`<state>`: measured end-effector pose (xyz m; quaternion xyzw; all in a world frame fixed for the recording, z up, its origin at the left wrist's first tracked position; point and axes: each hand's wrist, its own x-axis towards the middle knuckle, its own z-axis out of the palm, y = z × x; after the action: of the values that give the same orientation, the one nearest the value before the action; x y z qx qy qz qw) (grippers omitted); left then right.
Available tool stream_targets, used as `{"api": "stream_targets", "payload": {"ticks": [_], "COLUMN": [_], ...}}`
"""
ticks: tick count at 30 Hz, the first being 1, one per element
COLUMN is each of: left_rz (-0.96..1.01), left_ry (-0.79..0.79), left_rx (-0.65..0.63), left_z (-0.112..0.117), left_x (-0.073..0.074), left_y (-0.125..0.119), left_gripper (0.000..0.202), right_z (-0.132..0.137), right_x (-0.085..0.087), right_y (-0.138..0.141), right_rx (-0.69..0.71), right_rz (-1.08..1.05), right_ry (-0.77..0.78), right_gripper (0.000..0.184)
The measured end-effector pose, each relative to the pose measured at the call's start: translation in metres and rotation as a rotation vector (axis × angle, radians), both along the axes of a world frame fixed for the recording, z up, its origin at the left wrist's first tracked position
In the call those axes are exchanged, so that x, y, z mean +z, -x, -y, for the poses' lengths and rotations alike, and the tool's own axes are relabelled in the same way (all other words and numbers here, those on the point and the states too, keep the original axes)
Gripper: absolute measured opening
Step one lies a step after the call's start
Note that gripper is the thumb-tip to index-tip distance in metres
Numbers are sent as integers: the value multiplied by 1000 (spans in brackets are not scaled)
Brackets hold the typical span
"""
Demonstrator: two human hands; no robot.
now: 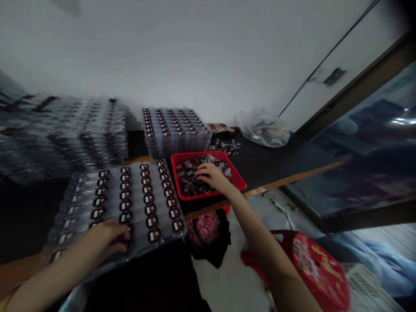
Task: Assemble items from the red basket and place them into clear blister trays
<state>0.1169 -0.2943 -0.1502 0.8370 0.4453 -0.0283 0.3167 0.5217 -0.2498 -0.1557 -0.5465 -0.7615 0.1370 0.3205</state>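
A clear plastic tray [136, 236] lies in front of me, with rows of small dark pieces with white-and-brown faces in its pockets. My left hand [110, 237] rests at the tray's near edge, its fingers curled at a pocket. Whatever is between those fingertips is too small and blurred to name. To the right, a red plastic basket [241, 181] holds a loose heap of small dark and silvery pieces [191, 180]. Over that heap reaches my right hand [210, 174], fingers bent and apart, with nothing visible between them.
Behind stand a tall stack of filled clear trays [175, 134] and a wider stack [65, 138] at left. A clear plastic bag [266, 132] and loose pieces [229, 147] lie on the dark table. Below are a pink bouquet [208, 227] and a red stool [320, 268].
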Motion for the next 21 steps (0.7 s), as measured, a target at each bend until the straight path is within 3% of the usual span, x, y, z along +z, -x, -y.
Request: {"api": "stream_targets", "payload": {"ticks": [2, 5, 10, 16, 21], "left_rz": [65, 186, 453, 688, 842], "left_ry": [64, 198, 439, 559, 607], "left_rx": [17, 105, 290, 415, 476], "left_z": [-9, -22, -40, -47, -50], "left_x": [6, 20, 44, 64, 70], "left_y": [3, 2, -15, -37, -35], "left_gripper": [14, 22, 35, 43, 40], "right_z": [-3, -1, 9, 7, 7], "right_x": [3, 12, 35, 40, 41], "right_y": [1, 19, 84, 154, 174], "right_rx": [-27, -44, -14, -36, 104], "right_rz": [-90, -234, -660, -641, -782], "right_ry": [-37, -32, 201, 228, 420], "right_gripper": [6, 12, 27, 29, 24]}}
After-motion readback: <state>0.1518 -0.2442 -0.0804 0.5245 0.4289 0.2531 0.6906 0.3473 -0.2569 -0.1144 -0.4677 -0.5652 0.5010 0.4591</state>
